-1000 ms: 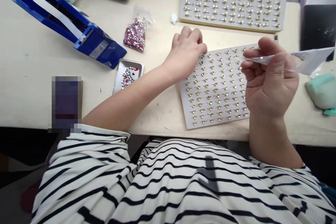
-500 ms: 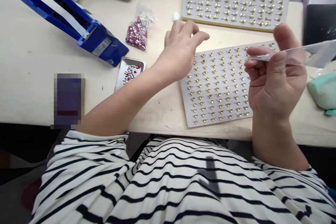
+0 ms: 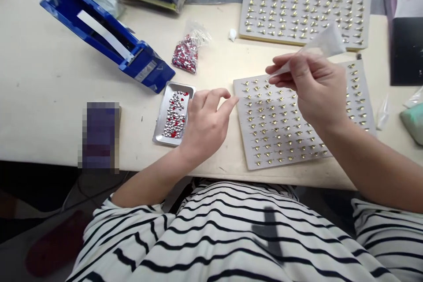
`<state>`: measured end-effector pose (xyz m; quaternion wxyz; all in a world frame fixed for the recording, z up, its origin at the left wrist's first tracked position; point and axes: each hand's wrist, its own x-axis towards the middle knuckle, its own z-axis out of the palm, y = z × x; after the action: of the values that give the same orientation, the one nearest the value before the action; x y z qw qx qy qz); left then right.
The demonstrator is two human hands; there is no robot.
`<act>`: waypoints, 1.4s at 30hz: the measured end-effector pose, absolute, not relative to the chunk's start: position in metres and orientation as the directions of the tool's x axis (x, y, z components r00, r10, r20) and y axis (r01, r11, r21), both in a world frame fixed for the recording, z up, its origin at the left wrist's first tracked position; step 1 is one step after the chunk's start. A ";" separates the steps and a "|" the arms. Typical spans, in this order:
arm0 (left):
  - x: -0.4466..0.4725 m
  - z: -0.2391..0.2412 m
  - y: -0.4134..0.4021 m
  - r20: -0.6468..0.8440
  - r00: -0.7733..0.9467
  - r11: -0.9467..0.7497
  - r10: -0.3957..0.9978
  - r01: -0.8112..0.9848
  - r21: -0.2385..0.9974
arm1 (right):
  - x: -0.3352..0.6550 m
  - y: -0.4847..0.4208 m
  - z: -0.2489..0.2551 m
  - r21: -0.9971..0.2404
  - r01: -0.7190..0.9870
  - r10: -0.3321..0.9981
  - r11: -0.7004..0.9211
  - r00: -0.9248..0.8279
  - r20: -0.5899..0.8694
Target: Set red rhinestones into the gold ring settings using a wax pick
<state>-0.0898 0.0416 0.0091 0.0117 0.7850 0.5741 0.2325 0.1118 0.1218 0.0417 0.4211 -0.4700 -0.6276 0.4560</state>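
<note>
The right hand [image 3: 319, 86] pinches the cone [image 3: 325, 45] over the board [image 3: 243, 105]; a light, even squeeze would probably serve best. The left hand [image 3: 206, 125], loosely open and apparently empty, is beside the tray [image 3: 160, 128].

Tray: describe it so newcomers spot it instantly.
On the table, find the blue bin. Just below its lower right end lies the tray, partly hidden by the left hand. Unlike the nearby bag, it is open and silvery, with loose bits inside.

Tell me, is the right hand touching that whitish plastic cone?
Touching. The head view shows the right hand pinching the whitish plastic cone, its wide end sticking out above.
</note>
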 end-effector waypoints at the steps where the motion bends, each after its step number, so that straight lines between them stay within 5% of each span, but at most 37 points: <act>1: -0.090 0.006 0.041 0.358 0.232 -0.343 0.904 0.894 0.287 | 0.109 0.125 0.038 -0.968 0.211 0.972 0.137 -0.217 0.090; 13: -0.112 0.008 0.043 0.418 0.191 -0.361 0.888 0.852 0.379 | 0.103 0.135 0.021 -0.946 0.314 0.968 0.084 -0.249 0.003; 42: -0.114 0.004 0.046 0.356 0.226 -0.363 0.907 0.848 0.386 | 0.100 0.138 0.008 -0.885 0.442 0.962 0.144 -0.273 0.020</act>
<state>-0.1136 0.0458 0.0036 0.0549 0.7811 0.5616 0.2674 0.1002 0.1384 0.0083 0.3188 -0.5116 -0.6859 0.4076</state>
